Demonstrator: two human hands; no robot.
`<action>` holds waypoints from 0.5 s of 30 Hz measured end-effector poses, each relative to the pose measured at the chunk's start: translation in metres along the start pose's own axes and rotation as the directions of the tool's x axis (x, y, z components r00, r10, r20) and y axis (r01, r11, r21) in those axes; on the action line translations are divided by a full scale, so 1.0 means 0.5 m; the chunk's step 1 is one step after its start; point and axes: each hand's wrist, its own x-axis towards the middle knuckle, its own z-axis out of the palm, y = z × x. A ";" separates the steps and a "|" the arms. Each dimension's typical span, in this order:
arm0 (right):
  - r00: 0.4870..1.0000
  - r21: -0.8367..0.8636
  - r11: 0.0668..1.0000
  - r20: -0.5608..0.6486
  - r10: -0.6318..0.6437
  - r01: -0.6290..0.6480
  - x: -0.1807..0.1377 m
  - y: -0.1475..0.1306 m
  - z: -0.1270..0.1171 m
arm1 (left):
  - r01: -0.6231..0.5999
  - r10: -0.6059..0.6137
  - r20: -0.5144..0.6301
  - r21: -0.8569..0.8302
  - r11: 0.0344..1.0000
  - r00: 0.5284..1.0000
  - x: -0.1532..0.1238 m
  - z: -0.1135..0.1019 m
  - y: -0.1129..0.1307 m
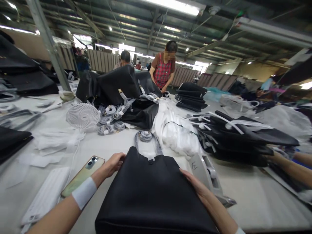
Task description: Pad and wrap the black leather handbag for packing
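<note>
Two hands are on one black bag (151, 195) at the near edge of the table (255, 201), one on each side of it. The left hand (110, 166) curls loosely around the bag's upper left corner, fingers bent over the edge, a white wristband (84, 192) on that wrist. The right hand (196, 186) lies flatter, palm against the bag's right side, fingers spread and only lightly bent; it presses rather than clamps. The bag lies flat, its long axis running from the near edge toward the far side, the mouth and its grey wrapped strap (146, 138) pointing away from the person.

One phone (83, 175) rests just beside the left wrist, camera end toward the far edge. One small white fan (83, 115) stands further up the table on the left. One heap of white wrapping (175, 131) sits beyond the bag, and to its right one stack of flat black bags (243, 139), too overlapped to count. One large black bag (122, 87) stands at the far side with several coiled grey straps (109, 118) around it. Two people work at the far edge, the nearer one in a red checked top (162, 71). Another person's forearm (290, 169) comes in from the right edge.
</note>
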 end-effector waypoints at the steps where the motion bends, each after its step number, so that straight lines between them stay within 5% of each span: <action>1: 1.000 -0.051 0.999 -0.019 -0.005 0.004 0.014 -0.008 0.010 | 0.033 -0.033 -0.002 -0.042 0.999 0.999 0.000 -0.002 0.014; 8: 0.978 -0.209 0.957 -0.020 -0.209 0.200 0.108 -0.094 0.018 | 0.120 -0.134 -0.089 -0.144 0.982 0.987 0.000 -0.017 0.067; 15: 0.932 -0.246 0.904 -0.004 -0.362 0.350 0.177 -0.052 0.015 | 0.136 -0.136 -0.324 -0.022 0.990 0.936 0.024 -0.025 -0.010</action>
